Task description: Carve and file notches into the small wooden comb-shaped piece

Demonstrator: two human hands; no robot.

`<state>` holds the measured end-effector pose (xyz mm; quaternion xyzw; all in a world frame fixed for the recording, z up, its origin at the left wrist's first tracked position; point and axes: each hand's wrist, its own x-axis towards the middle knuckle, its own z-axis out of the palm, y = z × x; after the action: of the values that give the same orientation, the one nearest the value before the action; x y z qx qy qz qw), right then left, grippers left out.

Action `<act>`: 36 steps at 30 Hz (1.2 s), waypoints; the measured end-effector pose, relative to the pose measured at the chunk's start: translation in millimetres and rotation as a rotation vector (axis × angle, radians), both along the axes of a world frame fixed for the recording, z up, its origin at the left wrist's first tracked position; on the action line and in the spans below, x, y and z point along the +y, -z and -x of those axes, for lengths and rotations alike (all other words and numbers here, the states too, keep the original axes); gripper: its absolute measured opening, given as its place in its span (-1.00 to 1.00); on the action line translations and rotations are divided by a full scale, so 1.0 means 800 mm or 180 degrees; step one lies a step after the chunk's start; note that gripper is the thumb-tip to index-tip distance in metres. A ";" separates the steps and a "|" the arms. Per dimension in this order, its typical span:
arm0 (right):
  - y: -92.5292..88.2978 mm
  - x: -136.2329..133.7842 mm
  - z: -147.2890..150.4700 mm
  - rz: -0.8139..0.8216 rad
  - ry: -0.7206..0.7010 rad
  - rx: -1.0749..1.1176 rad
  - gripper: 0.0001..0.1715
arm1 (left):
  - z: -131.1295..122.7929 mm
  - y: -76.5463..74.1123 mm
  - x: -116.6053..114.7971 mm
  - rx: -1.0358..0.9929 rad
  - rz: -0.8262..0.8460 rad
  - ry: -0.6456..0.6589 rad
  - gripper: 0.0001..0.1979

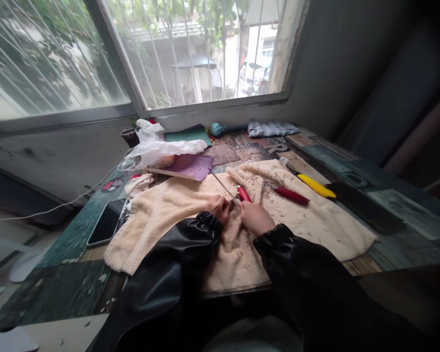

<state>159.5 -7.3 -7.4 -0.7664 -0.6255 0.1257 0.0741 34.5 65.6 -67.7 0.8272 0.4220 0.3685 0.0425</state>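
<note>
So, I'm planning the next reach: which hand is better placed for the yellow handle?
Probably the right hand: the yellow handle lies on that side, nearer to it, while the left hand would have to cross over. Both look busy over the towel, though.

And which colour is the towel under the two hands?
The towel is pale cream, slightly peach; the head view shows it best.

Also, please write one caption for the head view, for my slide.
Both hands close together over a debris-strewn towel, a yellow-handled tool lying to the right.
</note>
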 end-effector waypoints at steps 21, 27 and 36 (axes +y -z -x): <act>0.005 -0.017 -0.003 0.0044 0.0030 -0.0090 -0.51 | -0.002 -0.009 -0.003 -0.0179 0.0306 0.0013 -0.83; 0.001 0.004 0.008 0.0017 0.0012 -0.0088 -0.54 | 0.001 -0.007 -0.002 -0.0295 0.0393 -0.0090 -0.82; -0.003 -0.049 -0.007 -0.0048 0.0112 -0.0354 -0.58 | 0.004 -0.012 0.001 -0.0455 0.0602 -0.0125 -0.77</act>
<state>165.1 -46.3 -5.1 -0.7825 -0.6161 0.0768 0.0472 31.2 66.2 -58.4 0.7827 0.4669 0.3859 0.1431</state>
